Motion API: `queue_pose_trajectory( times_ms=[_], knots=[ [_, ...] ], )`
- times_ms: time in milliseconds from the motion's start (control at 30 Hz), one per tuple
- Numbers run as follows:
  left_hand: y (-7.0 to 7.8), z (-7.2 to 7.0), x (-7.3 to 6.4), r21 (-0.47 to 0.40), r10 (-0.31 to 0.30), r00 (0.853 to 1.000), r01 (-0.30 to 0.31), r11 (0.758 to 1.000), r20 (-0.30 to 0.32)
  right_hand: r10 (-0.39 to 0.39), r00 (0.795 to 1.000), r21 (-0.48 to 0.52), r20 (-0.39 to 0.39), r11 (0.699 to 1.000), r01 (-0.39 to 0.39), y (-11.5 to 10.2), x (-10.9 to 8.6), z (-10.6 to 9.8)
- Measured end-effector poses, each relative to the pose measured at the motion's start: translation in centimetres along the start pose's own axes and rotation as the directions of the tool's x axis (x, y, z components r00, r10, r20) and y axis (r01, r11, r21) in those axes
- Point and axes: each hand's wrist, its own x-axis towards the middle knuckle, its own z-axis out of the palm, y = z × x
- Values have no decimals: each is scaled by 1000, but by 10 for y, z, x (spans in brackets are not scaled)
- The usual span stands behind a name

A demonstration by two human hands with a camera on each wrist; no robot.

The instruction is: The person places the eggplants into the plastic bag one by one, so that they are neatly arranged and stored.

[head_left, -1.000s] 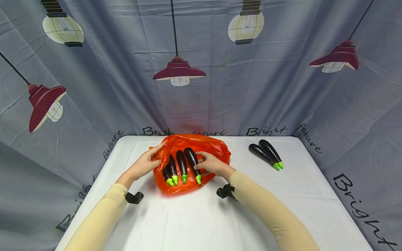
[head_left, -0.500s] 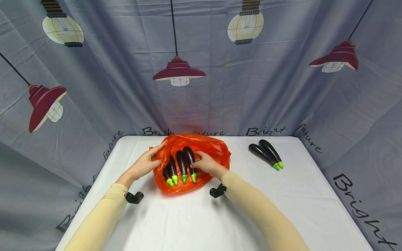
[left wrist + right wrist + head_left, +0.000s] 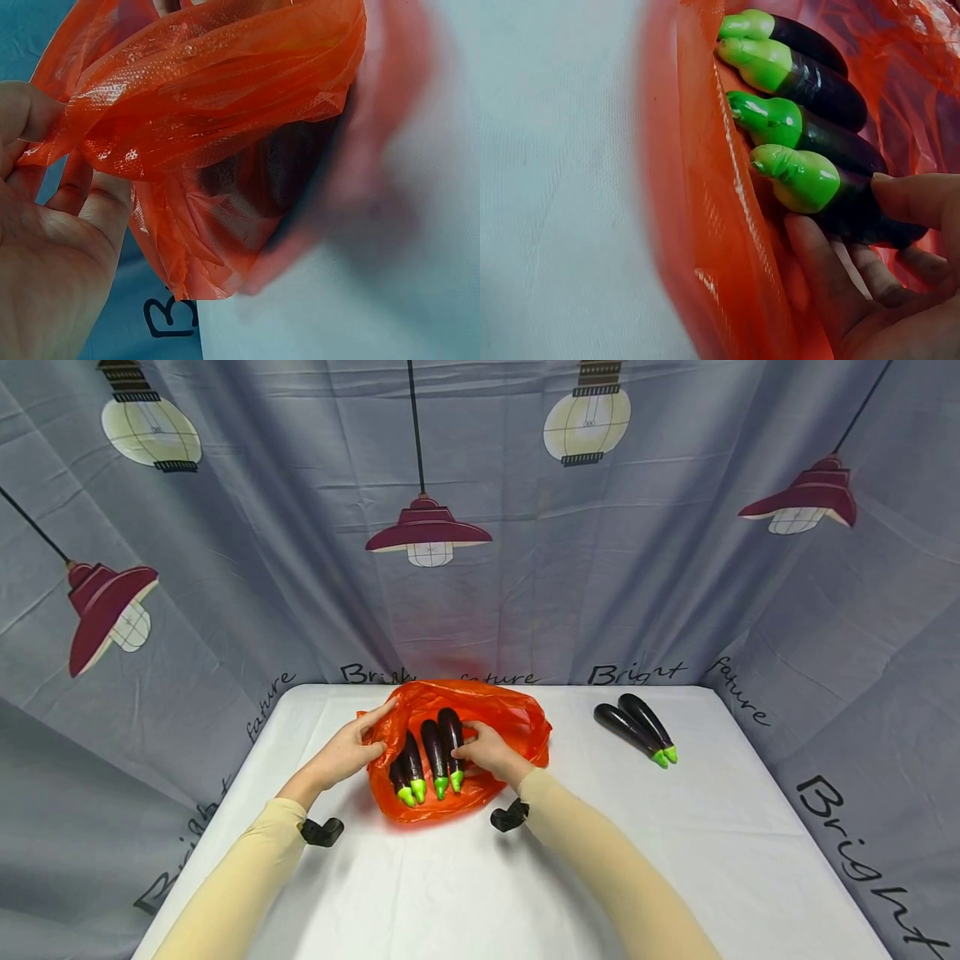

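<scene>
An orange-red plastic bag (image 3: 517, 714) lies with its mouth spread on the white table. Several dark eggplants with green stem ends lie side by side inside it. My left hand (image 3: 347, 752) pinches the bag's left rim between thumb and fingers, plain in the left wrist view, where the bag film (image 3: 217, 97) hides most of the contents. Reaching into the bag, my right hand (image 3: 491, 752) holds the rightmost eggplant (image 3: 452, 735). In the right wrist view the thumb lies on top of this eggplant (image 3: 810, 184) and the fingers are along its lower side; it lies close beside its neighbour (image 3: 780, 120).
Two more eggplants (image 3: 633, 731) lie together on the table to the right of the bag. The white table (image 3: 450, 893) ends at a grey curtain (image 3: 480, 610) printed with lamps, at the back and sides. A black wrist mount sits on each forearm.
My right hand has moved left with the eggplant, bringing it against the others in the bag. My left hand and the bag's rim have stayed put.
</scene>
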Motion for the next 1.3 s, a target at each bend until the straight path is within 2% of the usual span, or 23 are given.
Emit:
queue_pose_trajectory(
  times_ms=[367, 833, 1300],
  knots=[
    [3, 0, 0, 0, 5, 1000, -5, 1000, -2, -1, 1000, -4, 0, 1000, 1, -2, 2, 11],
    [0, -1, 0, -12, 1, 1000, -1, 1000, -6, -6, 1000, -8, 4, 1000, 6, 3, 4, 12],
    [1, -1, -3, -38, -13, 1000, 13, 999, 4, -1, 1000, -19, -26, 1000, 1, 8, 6, 13]
  ],
)
